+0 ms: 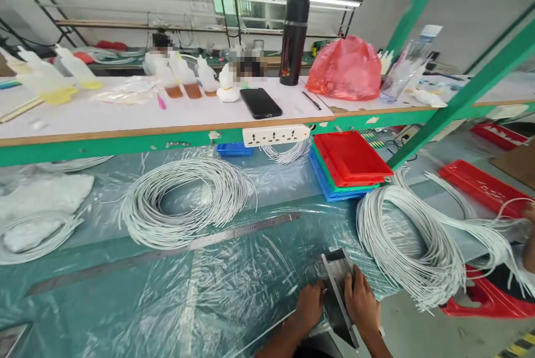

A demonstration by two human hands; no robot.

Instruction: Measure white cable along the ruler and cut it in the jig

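Note:
At the table's front edge, a grey metal channel-shaped piece (337, 296) with raised side walls stands tilted between my hands. My right hand (363, 299) grips its right wall, fingers over the top edge. My left hand (310, 306) is closed against its left side, fingertips pinched; what they hold is hidden. A thin white cable (267, 333) runs from the lower left up to my left wrist, where it is lost to sight. To the right lies a big coil of white cables (412, 241), their cut ends hanging over the edge.
Another white cable coil (137, 207) lies left of centre, with a steel ruler (242, 231) before it. Stacked trays (353, 157) stand under the green-edged shelf (167, 143). A green post (443, 107) slants at right. Another person's hand (530, 235) shows at the right edge, near a red stool (493, 302).

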